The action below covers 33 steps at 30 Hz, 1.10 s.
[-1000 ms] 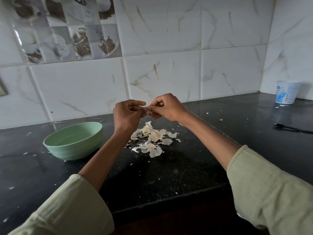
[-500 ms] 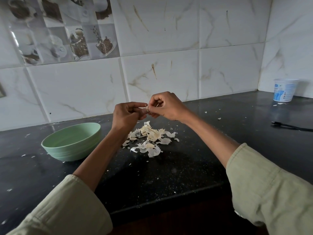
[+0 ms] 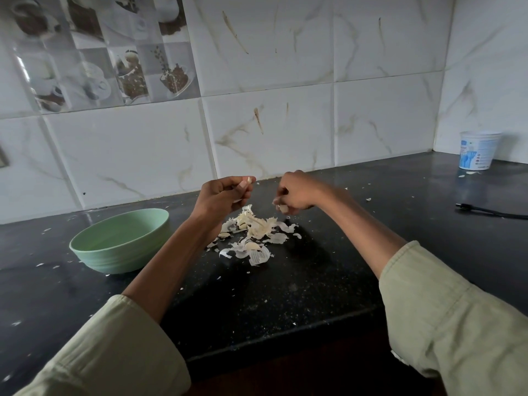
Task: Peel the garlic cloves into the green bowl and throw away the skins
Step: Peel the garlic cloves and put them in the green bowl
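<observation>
Item count:
- Hands: two. Left hand (image 3: 221,195), right hand (image 3: 297,192).
- Bowls: one, green (image 3: 120,242), left on the counter (image 3: 314,290).
- Tubs: one, white (image 3: 478,150), far right.
- Cords: one, black (image 3: 491,210), right.
- Skin piles: one (image 3: 251,234), centre; the pieces overlap and cannot be counted.
- Cloves: one pale piece (image 3: 249,180) in the left hand, one (image 3: 283,208) in the right.

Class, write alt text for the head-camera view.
Two hands work above a pile of garlic skins on a dark counter: the left hand pinches a garlic clove, the right hand holds a pale scrap. A green bowl sits to the left.
</observation>
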Each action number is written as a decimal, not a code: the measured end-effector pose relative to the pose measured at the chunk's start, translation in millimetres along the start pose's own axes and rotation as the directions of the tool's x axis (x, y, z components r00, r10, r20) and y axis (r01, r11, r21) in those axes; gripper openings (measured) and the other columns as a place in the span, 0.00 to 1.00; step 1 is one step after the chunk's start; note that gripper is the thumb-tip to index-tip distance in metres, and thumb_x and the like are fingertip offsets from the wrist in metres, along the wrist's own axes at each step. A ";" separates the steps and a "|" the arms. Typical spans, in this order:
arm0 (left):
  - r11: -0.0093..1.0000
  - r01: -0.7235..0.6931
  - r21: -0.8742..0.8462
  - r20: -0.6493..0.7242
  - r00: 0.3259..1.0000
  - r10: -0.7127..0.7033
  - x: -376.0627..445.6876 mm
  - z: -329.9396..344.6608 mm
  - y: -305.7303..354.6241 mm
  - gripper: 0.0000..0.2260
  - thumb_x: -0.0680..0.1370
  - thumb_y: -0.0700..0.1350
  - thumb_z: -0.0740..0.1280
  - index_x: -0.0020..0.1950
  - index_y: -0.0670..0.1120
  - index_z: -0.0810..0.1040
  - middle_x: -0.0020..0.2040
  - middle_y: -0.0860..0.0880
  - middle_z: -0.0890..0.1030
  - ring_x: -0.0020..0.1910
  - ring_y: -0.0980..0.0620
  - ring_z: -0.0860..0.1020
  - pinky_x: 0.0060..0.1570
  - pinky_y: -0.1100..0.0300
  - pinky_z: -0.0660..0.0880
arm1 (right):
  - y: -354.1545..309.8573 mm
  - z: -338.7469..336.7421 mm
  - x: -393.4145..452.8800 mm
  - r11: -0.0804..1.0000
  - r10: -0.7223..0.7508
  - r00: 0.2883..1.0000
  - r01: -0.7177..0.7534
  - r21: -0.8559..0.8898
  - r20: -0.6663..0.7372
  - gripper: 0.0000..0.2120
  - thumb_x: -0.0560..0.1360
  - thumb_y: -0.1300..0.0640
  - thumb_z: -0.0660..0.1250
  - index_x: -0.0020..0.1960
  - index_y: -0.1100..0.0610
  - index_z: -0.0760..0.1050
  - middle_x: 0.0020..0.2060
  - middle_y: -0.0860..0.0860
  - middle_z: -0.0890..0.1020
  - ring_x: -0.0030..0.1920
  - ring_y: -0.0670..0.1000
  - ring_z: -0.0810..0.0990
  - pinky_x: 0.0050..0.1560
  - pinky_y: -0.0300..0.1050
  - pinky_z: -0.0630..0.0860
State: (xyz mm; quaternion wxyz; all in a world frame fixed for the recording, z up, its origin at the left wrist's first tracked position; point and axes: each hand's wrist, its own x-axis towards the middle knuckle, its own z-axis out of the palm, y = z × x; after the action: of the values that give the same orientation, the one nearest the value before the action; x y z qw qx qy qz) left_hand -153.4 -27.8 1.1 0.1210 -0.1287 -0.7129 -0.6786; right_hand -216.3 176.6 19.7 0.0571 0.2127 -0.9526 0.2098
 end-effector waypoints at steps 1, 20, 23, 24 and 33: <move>1.000 0.013 0.007 0.011 1.000 -0.013 0.0 0.9 -0.5 0.09 0.83 0.42 0.68 0.60 0.40 0.85 0.48 0.49 0.85 0.46 0.56 0.81 0.52 0.63 0.80 | -0.4 -0.6 -0.3 0.999 0.001 1.000 -0.001 -0.037 -0.001 0.06 0.80 0.60 0.71 0.48 0.60 0.86 0.33 0.46 0.84 0.26 0.39 0.79 0.36 0.40 0.79; 0.959 -0.092 0.267 -0.226 0.962 0.155 -1.1 -2.3 1.0 0.06 0.74 0.41 0.80 0.49 0.43 0.87 0.40 0.44 0.88 0.39 0.53 0.84 0.46 0.59 0.81 | -25.8 -4.7 -11.3 0.871 -0.247 0.915 0.353 0.342 -0.318 0.05 0.76 0.56 0.77 0.49 0.57 0.85 0.39 0.48 0.88 0.41 0.48 0.87 0.40 0.37 0.81; 0.944 -0.109 0.313 -0.234 0.954 0.188 -3.4 0.1 3.0 0.06 0.74 0.39 0.79 0.50 0.43 0.87 0.40 0.45 0.88 0.41 0.50 0.87 0.47 0.58 0.83 | -28.4 -1.8 -10.8 0.880 -0.262 0.895 0.375 0.291 -0.361 0.07 0.74 0.54 0.79 0.47 0.57 0.86 0.37 0.47 0.87 0.40 0.47 0.86 0.42 0.41 0.81; 0.939 -0.117 0.322 -0.237 0.951 0.200 -4.3 0.7 4.0 0.07 0.74 0.39 0.80 0.50 0.43 0.86 0.39 0.46 0.88 0.42 0.50 0.87 0.47 0.59 0.83 | -28.9 -1.2 -10.1 0.882 -0.270 0.889 0.383 0.275 -0.371 0.07 0.74 0.54 0.79 0.46 0.56 0.86 0.37 0.47 0.87 0.39 0.46 0.86 0.43 0.42 0.81; 0.884 -0.238 0.402 -0.181 0.926 0.331 -8.8 7.8 11.2 0.08 0.73 0.38 0.80 0.49 0.43 0.85 0.40 0.47 0.87 0.40 0.53 0.86 0.44 0.63 0.82 | -30.3 2.4 -9.9 0.868 -0.240 0.879 0.384 0.314 -0.413 0.03 0.75 0.62 0.73 0.43 0.58 0.84 0.34 0.48 0.86 0.37 0.46 0.86 0.48 0.46 0.84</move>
State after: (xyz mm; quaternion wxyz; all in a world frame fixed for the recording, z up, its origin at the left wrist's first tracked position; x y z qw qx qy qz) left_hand -141.3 -19.7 8.2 0.3291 -0.1228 -0.7812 -0.5161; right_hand -194.4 154.5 27.0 0.2213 0.3313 -0.8171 0.4166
